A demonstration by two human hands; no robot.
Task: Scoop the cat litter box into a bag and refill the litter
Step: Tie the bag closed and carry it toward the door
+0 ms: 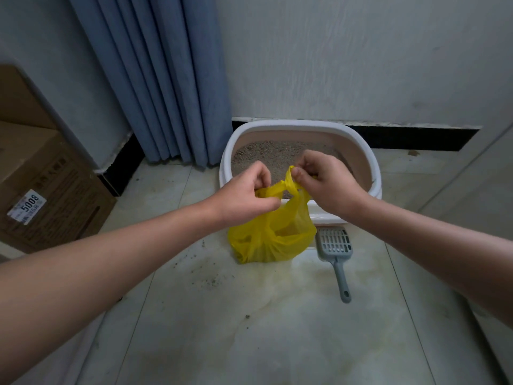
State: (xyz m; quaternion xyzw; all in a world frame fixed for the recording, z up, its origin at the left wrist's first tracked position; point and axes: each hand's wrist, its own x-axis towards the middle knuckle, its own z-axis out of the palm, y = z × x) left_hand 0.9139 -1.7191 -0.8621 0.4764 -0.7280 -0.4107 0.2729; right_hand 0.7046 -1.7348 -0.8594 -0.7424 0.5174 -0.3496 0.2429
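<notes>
A yellow plastic bag (270, 234) stands on the tiled floor just in front of the white litter box (361, 151), which holds grey-brown litter (277, 155). My left hand (247, 190) grips one bag handle from the left. My right hand (324, 182) pinches the other handle, twisted upward between thumb and fingers. The two handles cross between my hands above the bag. A grey slotted scoop (336, 251) lies on the floor to the right of the bag, handle pointing toward me.
A brown cardboard box (41, 187) sits against the left wall. A blue curtain (155, 79) hangs behind the litter box's left side. Scattered litter grains (211, 282) dot the pale floor tiles.
</notes>
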